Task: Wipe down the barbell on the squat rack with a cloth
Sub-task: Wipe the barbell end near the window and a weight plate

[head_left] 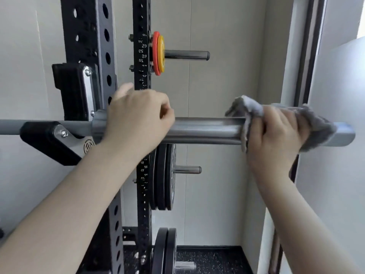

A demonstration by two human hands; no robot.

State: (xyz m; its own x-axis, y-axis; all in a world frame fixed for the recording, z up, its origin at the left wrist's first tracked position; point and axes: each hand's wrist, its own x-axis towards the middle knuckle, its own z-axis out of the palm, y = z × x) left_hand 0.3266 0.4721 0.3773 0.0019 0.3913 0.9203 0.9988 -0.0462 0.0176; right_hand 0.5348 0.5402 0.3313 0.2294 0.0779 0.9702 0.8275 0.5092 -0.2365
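Both hands on the barbell (205,130) sleeve, squat rack (87,56).
Left hand (136,117) grips sleeve nr collar; right hand (276,133) clamps grey cloth (318,127) round it (nr the end).

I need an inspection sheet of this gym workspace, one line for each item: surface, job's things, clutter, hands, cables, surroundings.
Surface: black speckled rubber floor at the bottom, partly visible.
Job's things: grey steel barbell sleeve lies level on the black squat rack; crumpled grey cloth is wrapped over the sleeve near its outer end.
Clutter: nothing seen.
Hands: left hand has its grip round the sleeve beside the collar; right hand holds the cloth around the sleeve.
Cables: nothing seen.
Surroundings: small orange and yellow weight plates on an upper peg; black weight plates on a lower peg; pale wall panels behind.
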